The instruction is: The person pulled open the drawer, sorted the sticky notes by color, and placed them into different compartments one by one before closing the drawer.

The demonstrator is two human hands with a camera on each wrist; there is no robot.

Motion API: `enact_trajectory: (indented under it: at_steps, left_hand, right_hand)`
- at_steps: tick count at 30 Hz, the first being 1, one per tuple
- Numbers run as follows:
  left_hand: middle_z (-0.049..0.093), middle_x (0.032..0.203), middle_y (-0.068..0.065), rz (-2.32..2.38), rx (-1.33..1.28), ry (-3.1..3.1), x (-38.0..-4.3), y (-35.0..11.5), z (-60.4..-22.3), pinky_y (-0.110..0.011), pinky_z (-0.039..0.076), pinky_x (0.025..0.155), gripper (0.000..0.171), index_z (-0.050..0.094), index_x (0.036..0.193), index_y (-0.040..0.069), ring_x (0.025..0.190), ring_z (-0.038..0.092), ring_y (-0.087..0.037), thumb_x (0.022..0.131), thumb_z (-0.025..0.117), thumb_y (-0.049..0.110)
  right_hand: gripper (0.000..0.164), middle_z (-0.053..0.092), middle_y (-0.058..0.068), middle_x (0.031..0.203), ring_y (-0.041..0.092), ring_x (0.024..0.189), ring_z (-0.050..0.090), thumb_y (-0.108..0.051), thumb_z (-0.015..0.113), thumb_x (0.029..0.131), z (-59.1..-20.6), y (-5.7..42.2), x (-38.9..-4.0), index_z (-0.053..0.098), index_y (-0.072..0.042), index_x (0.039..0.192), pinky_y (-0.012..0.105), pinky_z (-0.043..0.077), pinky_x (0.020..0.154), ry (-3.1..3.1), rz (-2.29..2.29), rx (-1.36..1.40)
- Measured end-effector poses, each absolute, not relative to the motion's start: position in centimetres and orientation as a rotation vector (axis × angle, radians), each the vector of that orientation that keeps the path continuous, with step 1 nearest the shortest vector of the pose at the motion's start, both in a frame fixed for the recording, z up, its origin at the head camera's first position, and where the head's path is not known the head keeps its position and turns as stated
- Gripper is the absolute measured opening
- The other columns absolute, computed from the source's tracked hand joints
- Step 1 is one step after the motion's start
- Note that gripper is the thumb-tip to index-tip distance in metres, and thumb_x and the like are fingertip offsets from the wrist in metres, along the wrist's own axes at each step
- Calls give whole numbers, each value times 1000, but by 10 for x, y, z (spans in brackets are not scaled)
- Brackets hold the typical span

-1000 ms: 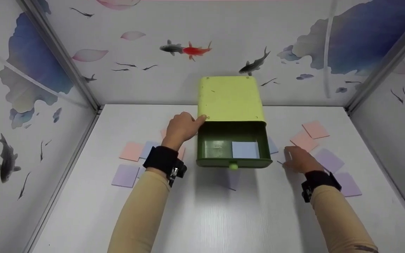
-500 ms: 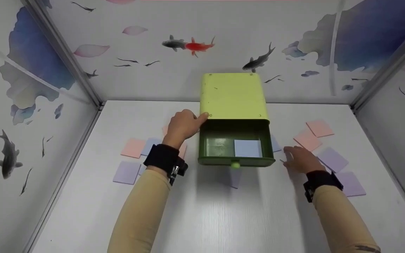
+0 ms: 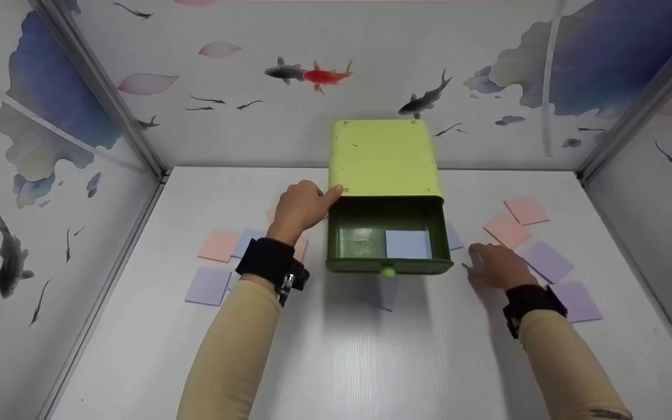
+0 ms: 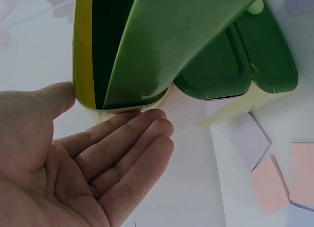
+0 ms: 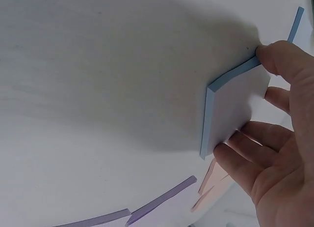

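Observation:
A yellow-green drawer box (image 3: 385, 157) stands at the back with its upper dark green drawer (image 3: 356, 267) pulled out. My left hand (image 3: 301, 210) touches the box's left front corner, thumb on the top edge and loosely extended fingers against the side. Inside the drawer, towards the right, lies a light blue sticky-note pad (image 3: 408, 244). Right of the drawer, my right hand (image 3: 496, 265) pinches another blue sticky-note pad (image 5: 235, 94) between thumb and fingers. That pad is tilted, and the head view shows only its thin edge.
Pink pads (image 3: 218, 245) and a purple pad (image 3: 206, 286) lie left on the white table. More pink (image 3: 505, 230) and purple pads (image 3: 548, 262) lie right. Another purple pad (image 3: 388, 296) shows below the drawer front. A closed lower drawer (image 4: 272, 55) appears in the left wrist view.
The head view has shifted slightly. Both hands keep nearly the same places, the left at the box and the right on the blue pad.

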State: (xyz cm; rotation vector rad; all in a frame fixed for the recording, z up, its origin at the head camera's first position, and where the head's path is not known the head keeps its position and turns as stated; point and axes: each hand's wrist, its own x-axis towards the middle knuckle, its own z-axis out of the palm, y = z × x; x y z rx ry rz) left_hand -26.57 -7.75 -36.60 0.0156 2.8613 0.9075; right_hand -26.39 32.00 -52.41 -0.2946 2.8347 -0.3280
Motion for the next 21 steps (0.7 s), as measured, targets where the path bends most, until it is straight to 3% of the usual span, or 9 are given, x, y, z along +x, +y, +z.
enact_trajectory:
  at_steps: [7, 14, 17, 21]
  left_hand:
    - [48, 60, 2, 923, 21, 2867, -265, -77, -364, -28, 38, 57, 53, 52, 62, 14, 60, 48, -15, 97, 48, 53]
    - [37, 56, 4, 932, 25, 2867, -265, -77, -365, -28, 34, 55, 55, 42, 57, 16, 56, 42, -15, 97, 49, 53]
    - [38, 57, 4, 926, 26, 2869, -265, -78, -365, -28, 35, 56, 54, 44, 58, 16, 57, 43, -15, 97, 48, 53]
    - [43, 62, 2, 911, 21, 2867, -265, -77, -365, -29, 37, 58, 53, 48, 62, 14, 61, 46, -17, 97, 47, 54]
  right_hand:
    - [56, 56, 28, 132, 47, 120, 53, -23, 70, 88, -522, 325, -259, 51, -2, 137, 62, 41, 99, 2804, -312, -313]
    - [49, 64, 23, 119, 34, 98, 61, -19, 74, 85, -519, 325, -253, 56, -7, 129, 57, 49, 88, 2801, -303, -315]
    - [55, 60, 25, 128, 41, 111, 60, -13, 74, 84, -519, 326, -251, 52, -7, 134, 59, 46, 95, 2798, -315, -347]
    - [70, 43, 31, 145, 49, 131, 42, -19, 73, 86, -514, 323, -251, 39, 0, 145, 62, 35, 105, 2790, -345, -240]
